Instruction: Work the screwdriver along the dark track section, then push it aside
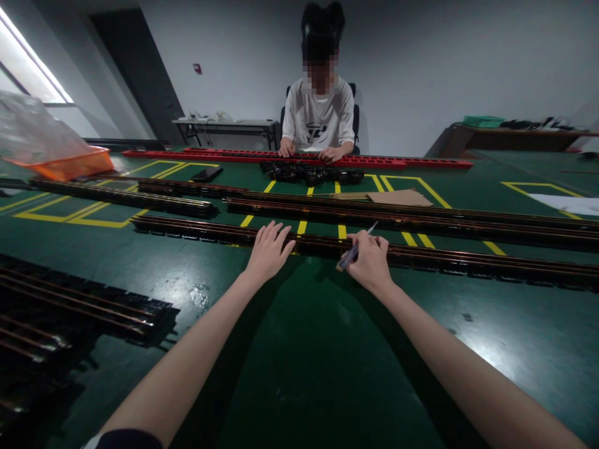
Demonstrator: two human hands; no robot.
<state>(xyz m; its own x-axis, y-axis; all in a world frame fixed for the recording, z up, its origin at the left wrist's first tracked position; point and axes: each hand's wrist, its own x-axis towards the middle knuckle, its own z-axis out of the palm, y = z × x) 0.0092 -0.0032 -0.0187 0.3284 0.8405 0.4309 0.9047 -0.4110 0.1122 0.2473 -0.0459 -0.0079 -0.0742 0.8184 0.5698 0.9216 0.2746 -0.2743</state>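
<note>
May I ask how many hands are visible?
4: left hand on a dark strip, right hand holding a tool, both hands of a seated person at a red rail.

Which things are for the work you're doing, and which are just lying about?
Seem to be in use:
- tool, in the right hand
- long black strip, at the left hand

Seem to be just lying about:
- brown card
- white paper
- orange tray

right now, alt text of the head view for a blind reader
The left hand rests open on a long black strip; the right hand holds a tool. Across the green table, a person sits at red rails.
</note>
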